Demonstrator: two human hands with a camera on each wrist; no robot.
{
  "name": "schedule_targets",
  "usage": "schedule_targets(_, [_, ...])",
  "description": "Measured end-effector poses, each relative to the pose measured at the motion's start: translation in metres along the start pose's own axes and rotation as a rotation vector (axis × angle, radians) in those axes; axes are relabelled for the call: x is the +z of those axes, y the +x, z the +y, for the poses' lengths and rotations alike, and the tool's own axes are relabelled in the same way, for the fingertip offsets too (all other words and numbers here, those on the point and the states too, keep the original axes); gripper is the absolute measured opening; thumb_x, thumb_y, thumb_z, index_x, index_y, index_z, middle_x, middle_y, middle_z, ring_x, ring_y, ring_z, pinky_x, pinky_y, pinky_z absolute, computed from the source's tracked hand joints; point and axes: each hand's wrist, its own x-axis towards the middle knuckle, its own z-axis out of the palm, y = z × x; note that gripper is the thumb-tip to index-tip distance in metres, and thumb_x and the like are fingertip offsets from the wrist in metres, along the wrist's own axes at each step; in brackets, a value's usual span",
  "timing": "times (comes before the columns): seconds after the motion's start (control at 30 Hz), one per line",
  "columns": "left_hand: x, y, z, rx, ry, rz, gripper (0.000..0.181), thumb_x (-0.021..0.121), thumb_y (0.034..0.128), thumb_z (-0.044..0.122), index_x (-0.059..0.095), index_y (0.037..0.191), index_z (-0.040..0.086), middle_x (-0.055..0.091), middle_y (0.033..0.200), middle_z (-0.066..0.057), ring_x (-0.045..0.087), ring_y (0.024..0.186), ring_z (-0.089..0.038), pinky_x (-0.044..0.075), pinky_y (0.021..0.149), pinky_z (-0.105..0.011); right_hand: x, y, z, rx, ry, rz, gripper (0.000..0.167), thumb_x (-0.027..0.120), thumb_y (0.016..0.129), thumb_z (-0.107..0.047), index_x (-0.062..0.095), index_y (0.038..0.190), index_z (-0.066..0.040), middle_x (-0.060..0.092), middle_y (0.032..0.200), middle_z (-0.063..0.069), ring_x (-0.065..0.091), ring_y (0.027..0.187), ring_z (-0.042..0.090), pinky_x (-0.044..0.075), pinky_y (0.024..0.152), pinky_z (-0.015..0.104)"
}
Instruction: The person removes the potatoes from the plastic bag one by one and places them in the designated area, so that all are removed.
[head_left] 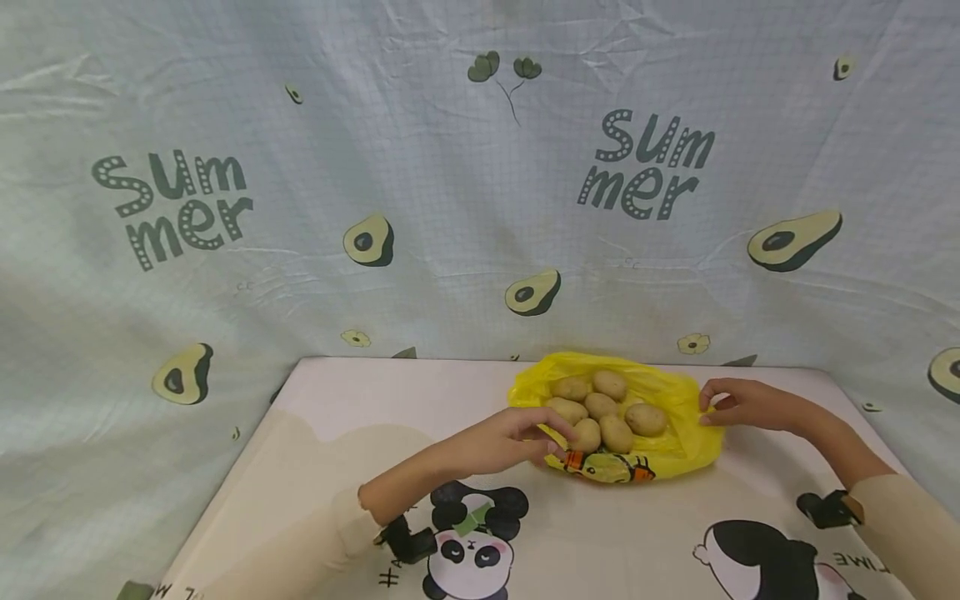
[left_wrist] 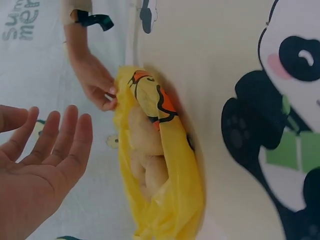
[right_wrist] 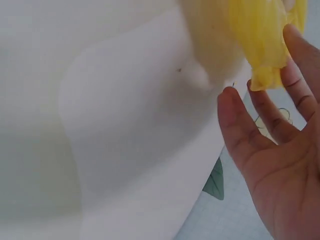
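Observation:
A yellow plastic bag (head_left: 686, 454) lies spread out on the table, its mouth wide and its rim folded low. Several potatoes (head_left: 601, 406) sit inside it. My left hand (head_left: 491, 442) hovers at the bag's front left, fingers loosely bent; in the left wrist view the palm and fingers (left_wrist: 50, 160) hold nothing and stand apart from the bag. At the right end my right hand (head_left: 757, 406) pinches the bag's edge between thumb and finger. The right wrist view shows the bag's gathered tip (right_wrist: 265, 77) by those fingers, partly hidden.
The table (head_left: 352, 387) bears a printed cover with a panda (head_left: 470, 562) and other drawings. Behind it hangs a pale cloth (head_left: 435, 167) with avocado and lettering prints. Each wrist carries a small black camera mount (head_left: 408, 540).

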Motion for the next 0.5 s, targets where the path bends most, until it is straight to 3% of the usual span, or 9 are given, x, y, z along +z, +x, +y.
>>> schedule_targets(0.17, [-0.005, 0.018, 0.01, -0.014, 0.028, -0.014, 0.03, 0.048, 0.1041, 0.003, 0.061, 0.13, 0.005, 0.062, 0.133, -0.011, 0.063, 0.117, -0.029, 0.055, 0.092, -0.029, -0.001, 0.004, 0.0, 0.003, 0.088, -0.021, 0.037, 0.075, 0.093, -0.025, 0.054, 0.117, -0.007, 0.054, 0.129, 0.017, 0.062, 0.112, 0.034, 0.057, 0.089, 0.039])
schedule_targets(0.4, [-0.002, 0.042, 0.018, -0.027, 0.179, -0.065, 0.024, 0.053, 0.1024, 0.004, 0.064, 0.124, 0.003, 0.064, 0.127, -0.016, 0.064, 0.099, -0.012, 0.054, 0.084, -0.023, -0.003, 0.005, 0.001, -0.04, 0.043, -0.048, 0.038, 0.073, 0.094, -0.026, 0.06, 0.126, -0.012, 0.047, 0.146, 0.025, 0.048, 0.128, 0.045, 0.048, 0.1, 0.059])
schedule_targets(0.5, [-0.001, 0.053, 0.018, -0.007, 0.288, -0.069, 0.024, 0.054, 0.1012, 0.001, 0.064, 0.123, 0.001, 0.064, 0.126, -0.015, 0.063, 0.106, -0.018, 0.051, 0.088, -0.018, -0.004, 0.005, 0.004, -0.038, 0.043, -0.069, 0.035, 0.073, 0.094, -0.027, 0.063, 0.125, -0.014, 0.047, 0.146, 0.025, 0.048, 0.128, 0.044, 0.047, 0.101, 0.06])
